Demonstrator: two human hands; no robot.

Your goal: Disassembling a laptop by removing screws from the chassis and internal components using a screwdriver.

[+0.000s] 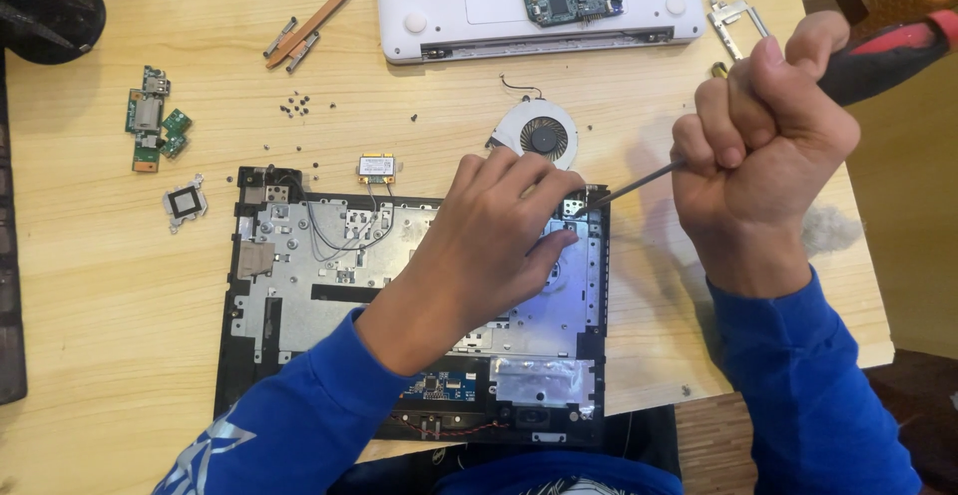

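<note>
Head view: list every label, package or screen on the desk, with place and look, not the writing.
Sticker on the small wireless card: above the black laptop base, rectangular, white, card edged gold.
Packages, signs, screens: none visible.

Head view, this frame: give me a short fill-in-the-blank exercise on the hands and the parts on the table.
1. The right hand grips a screwdriver whose handle is black and ____.
2. The left hand rests on the opened laptop base, and its sleeve is ____.
3. The round cooling fan lies on the ____ table.

Missing words: red; blue; wooden
</note>
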